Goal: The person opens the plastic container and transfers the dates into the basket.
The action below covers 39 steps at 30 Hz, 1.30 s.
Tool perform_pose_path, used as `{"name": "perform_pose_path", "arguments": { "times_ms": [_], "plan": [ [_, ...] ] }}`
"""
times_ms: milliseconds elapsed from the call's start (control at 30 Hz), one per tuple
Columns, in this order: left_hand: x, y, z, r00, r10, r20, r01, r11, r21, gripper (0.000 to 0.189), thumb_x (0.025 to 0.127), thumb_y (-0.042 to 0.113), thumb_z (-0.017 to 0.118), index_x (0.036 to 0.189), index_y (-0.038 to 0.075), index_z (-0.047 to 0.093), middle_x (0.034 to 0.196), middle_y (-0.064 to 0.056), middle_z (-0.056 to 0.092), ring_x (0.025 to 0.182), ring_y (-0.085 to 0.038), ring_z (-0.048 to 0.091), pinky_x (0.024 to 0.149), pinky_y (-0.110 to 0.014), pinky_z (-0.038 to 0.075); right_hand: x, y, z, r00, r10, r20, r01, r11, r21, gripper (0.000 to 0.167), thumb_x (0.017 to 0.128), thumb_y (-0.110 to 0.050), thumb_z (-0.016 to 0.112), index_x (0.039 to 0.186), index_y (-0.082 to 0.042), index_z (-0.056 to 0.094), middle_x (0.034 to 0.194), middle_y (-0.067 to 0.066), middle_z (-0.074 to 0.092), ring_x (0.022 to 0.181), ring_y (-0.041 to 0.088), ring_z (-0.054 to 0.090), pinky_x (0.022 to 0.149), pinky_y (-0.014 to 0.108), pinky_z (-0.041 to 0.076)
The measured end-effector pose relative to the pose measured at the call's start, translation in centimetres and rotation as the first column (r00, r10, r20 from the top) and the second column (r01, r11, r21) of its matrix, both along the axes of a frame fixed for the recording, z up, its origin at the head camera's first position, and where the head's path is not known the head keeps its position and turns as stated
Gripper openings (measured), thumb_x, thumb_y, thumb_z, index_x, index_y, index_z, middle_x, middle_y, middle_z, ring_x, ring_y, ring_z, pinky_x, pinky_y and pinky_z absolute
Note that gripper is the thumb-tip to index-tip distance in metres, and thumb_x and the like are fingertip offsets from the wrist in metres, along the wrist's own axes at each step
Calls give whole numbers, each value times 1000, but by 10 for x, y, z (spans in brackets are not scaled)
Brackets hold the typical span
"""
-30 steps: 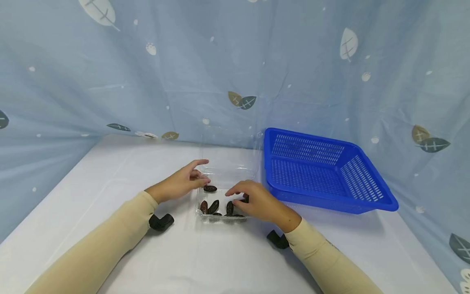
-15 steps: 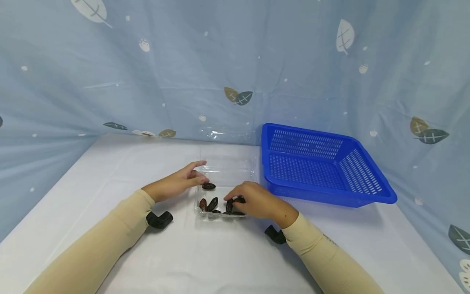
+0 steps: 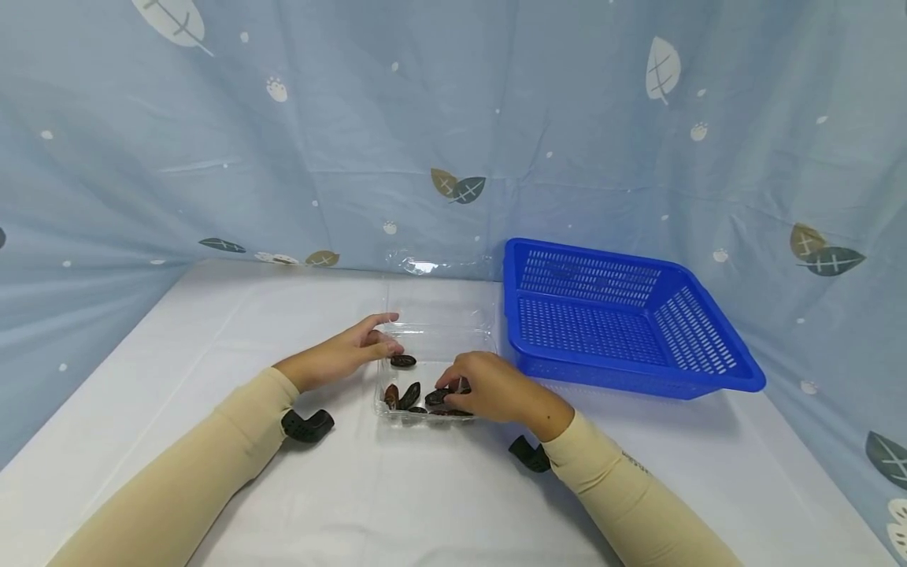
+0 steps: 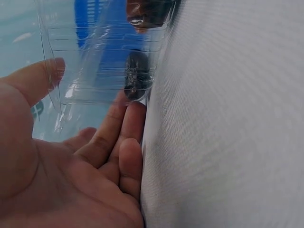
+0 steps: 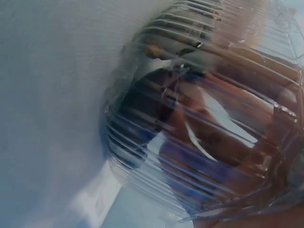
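A clear plastic clamshell box [image 3: 442, 346] stands on the white table with its lid raised at the back. Several dark, wrinkled dates [image 3: 409, 395] lie in it, mostly along the front. My left hand [image 3: 343, 352] rests at the box's left side, fingers extended; in the left wrist view its fingertips [image 4: 135, 114] meet the clear wall beside a date [image 4: 137, 76]. Inside the box, my right hand [image 3: 489, 386] pinches a date [image 3: 437, 396] between thumb and fingers. The right wrist view is blurred: the hand's fingers and a dark date [image 5: 147, 99] show through the ribbed wall.
A blue slotted plastic basket [image 3: 588, 323] sits right of the box, close to it. Black curved pieces [image 3: 308, 426] show beside both wrists. Behind the table [image 3: 319, 504] hangs a blue leaf-patterned curtain [image 3: 354, 118].
My right hand has reached a little lower among the dates and closed on one, which has turned from upright to sideways. The raised lid has tipped back. The left hand stays at the box.
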State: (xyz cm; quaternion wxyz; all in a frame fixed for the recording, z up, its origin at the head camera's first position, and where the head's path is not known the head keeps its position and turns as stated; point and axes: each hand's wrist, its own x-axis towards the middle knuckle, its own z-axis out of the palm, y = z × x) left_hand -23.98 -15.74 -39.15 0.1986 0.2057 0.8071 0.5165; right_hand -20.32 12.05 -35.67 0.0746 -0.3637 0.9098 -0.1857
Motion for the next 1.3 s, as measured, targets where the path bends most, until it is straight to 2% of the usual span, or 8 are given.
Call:
{"name": "perform_pose_path", "arguments": {
  "times_ms": [167, 367, 533, 700, 900, 1000, 1167, 1300],
  "plan": [
    [0, -1, -3, 1000, -12, -4, 12, 1000, 1, 65, 106, 34, 49, 159, 13, 16, 136, -17, 59, 134, -34, 52, 118, -57, 29, 6, 1, 7, 997, 25, -74, -29, 998, -58, 20, 91, -15, 74, 110, -12, 77, 95, -2, 69, 79, 12, 59, 68, 21, 48],
    [-2, 1, -1, 1000, -7, -3, 7, 1000, 4, 66, 106, 37, 50, 158, 15, 17, 134, -15, 60, 131, -32, 53, 118, -57, 28, 22, 11, 40, 969, 21, -247, -81, 969, -233, 23, 90, -13, 76, 114, -12, 76, 98, -2, 67, 83, 11, 59, 66, 21, 50],
    [-2, 2, 0, 1000, 0, -6, 0, 1000, 1, 65, 105, 37, 51, 158, 14, 19, 134, -14, 61, 131, -31, 53, 119, -57, 28, 22, 31, 63, 930, -99, -354, -61, 908, -414, 24, 88, -7, 76, 113, -7, 75, 98, 3, 67, 84, 13, 60, 66, 26, 54],
    [-2, 2, -2, 1000, 0, -10, 0, 1000, 2, 62, 106, 36, 50, 156, 14, 21, 135, -13, 61, 132, -31, 53, 119, -56, 27, 5, 56, 71, 888, -288, -357, 80, 864, -497, 23, 89, -5, 75, 112, -2, 74, 103, 9, 68, 88, 18, 64, 75, 35, 58],
    [-1, 1, -2, 1000, 0, -14, 0, 1000, -2, 62, 106, 36, 50, 156, 14, 21, 136, -14, 60, 133, -31, 52, 120, -56, 27, -19, 86, 69, 809, -487, -330, 313, 831, -459, 25, 95, -8, 68, 119, 1, 70, 110, 19, 71, 90, 30, 68, 73, 45, 58],
    [0, 0, -2, 1000, -1, -12, 1, 1000, -4, 62, 106, 36, 49, 156, 13, 21, 137, -14, 60, 134, -32, 52, 120, -56, 26, -28, 97, 64, 780, -550, -298, 412, 810, -417, 28, 98, -10, 64, 123, 2, 68, 110, 23, 71, 89, 33, 68, 66, 42, 55],
    [0, 0, -1, 1000, 2, -4, -2, 1000, -12, 64, 106, 39, 49, 156, 13, 20, 139, -14, 58, 135, -32, 50, 120, -56, 26, -39, 109, 55, 757, -604, -250, 532, 792, -299, 31, 99, -12, 62, 126, 1, 66, 109, 25, 71, 74, 30, 67, 50, 30, 43],
    [0, 0, -1, 1000, 7, -4, -7, 1000, -20, 64, 105, 40, 50, 156, 14, 20, 139, -13, 59, 136, -31, 50, 120, -56, 26, -45, 116, 49, 777, -603, -184, 574, 797, -189, 28, 99, -14, 62, 123, 1, 67, 109, 26, 71, 61, 23, 59, 46, 29, 35]
  ]
}}
